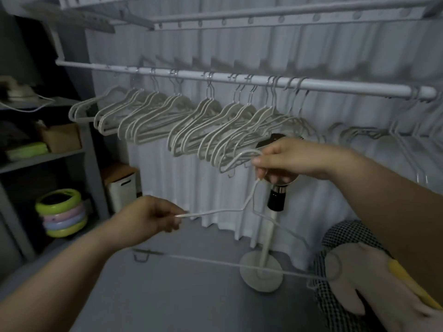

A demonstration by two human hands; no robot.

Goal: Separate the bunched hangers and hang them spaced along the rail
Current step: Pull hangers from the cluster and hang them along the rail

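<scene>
Left hand (148, 216) pinched a freed hanger (215, 211) by its shoulder, right hand (287, 159) fingers clamped near its hook; next, judging so, hook it onto bare rail (335, 85).

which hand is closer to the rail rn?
Right. The right hand grips the hanger by its hook, up beside the hung hangers under the rail. The left hand pinches its shoulder end, lower and further left.

Bare left hand (148, 216), right hand (287, 156), forearms (72, 267)
</scene>
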